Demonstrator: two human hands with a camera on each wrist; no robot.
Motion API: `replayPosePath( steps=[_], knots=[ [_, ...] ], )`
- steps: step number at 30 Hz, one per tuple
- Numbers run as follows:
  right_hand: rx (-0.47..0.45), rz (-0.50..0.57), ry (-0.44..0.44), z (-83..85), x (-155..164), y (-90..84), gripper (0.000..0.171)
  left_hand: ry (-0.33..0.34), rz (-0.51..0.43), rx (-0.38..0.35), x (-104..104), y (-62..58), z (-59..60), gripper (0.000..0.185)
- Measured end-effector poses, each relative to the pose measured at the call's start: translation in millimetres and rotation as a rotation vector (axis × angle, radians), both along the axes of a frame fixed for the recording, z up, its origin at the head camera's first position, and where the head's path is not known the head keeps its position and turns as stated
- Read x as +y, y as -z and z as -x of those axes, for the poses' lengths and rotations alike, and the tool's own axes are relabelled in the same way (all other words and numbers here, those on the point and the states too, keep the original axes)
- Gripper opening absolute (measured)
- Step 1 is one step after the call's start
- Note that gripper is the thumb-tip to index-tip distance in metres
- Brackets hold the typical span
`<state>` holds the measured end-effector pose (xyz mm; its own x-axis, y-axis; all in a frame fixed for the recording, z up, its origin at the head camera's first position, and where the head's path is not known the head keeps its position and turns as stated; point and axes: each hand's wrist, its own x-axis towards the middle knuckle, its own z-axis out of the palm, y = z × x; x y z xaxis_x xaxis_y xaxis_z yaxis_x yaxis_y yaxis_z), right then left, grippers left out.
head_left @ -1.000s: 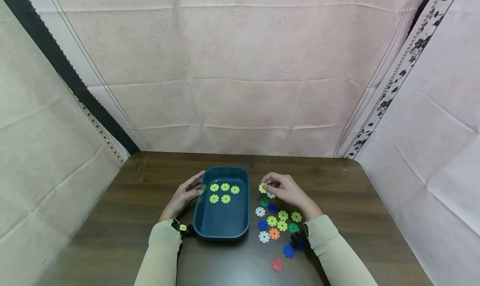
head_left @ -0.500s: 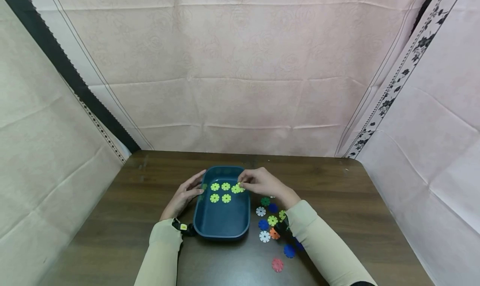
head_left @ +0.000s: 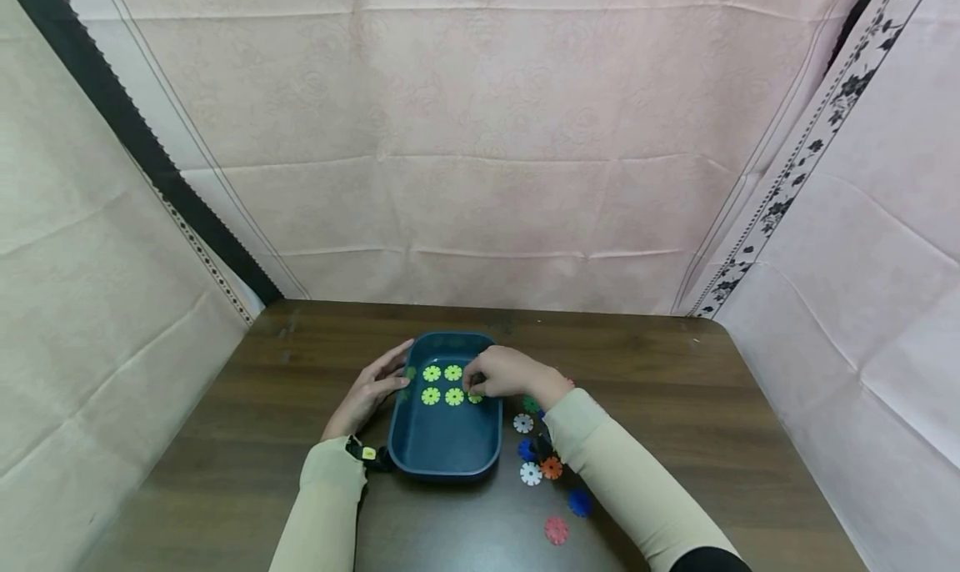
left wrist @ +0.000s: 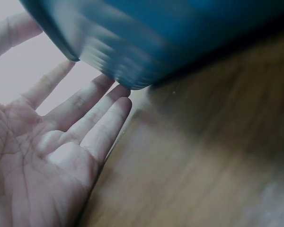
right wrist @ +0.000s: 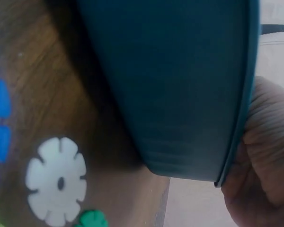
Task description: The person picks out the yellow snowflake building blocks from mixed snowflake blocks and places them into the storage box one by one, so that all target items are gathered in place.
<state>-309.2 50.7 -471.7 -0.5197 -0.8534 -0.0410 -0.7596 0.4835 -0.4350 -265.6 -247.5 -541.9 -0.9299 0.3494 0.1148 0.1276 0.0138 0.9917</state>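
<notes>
A dark teal tray (head_left: 444,459) stands on the brown table and holds several yellow-green flower-shaped discs (head_left: 442,384) in two rows. My right hand (head_left: 474,386) reaches over the tray's right rim with curled fingers and pinches one more yellow-green disc (head_left: 474,398) low over the tray floor, beside the others. My left hand (head_left: 390,380) lies open against the tray's left wall. In the left wrist view its straight fingers (left wrist: 102,116) touch the tray's outer wall (left wrist: 180,38). The right wrist view shows only the tray's outer wall (right wrist: 180,85) and part of the hand (right wrist: 258,165).
Loose discs lie right of the tray: white (head_left: 522,423), blue (head_left: 527,450), white (head_left: 531,473), orange (head_left: 551,468), blue (head_left: 577,502), pink (head_left: 556,530), green (head_left: 531,403). My right sleeve (head_left: 607,472) covers others. Pink cloth walls enclose the table (head_left: 675,388).
My right hand lifted a yellow-green disc from the pile, carried it left over the tray rim and lowered it toward the second row. The left hand stayed at the tray's wall.
</notes>
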Motion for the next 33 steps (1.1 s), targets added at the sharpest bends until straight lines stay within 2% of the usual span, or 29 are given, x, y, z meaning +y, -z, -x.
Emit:
replayPosePath(
  steps=[3,12,19,26,33],
  knots=[
    [0.013,0.017,0.01,0.4,0.3,0.8,0.012,0.004,-0.002,0.001,1.1,-0.7,0.1,0.062],
    [-0.059,0.233,-0.023,-0.6,1.6,-1.0,0.024,-0.002,0.011,-0.001,0.7,-1.0,0.1,0.062],
    [-0.082,0.29,-0.038,-4.5,0.0,-4.3,0.037,-0.005,0.008,-0.012,2.0,-0.7,0.2,0.061],
    [-0.039,0.356,-0.04,-7.1,-0.5,-5.3,0.03,-0.005,0.015,-0.004,2.2,-0.5,-0.4,0.062],
    [0.034,0.436,-0.052,-8.2,1.4,-2.7,0.03,-0.009,0.019,-0.006,1.8,0.1,0.1,0.061]
  ],
)
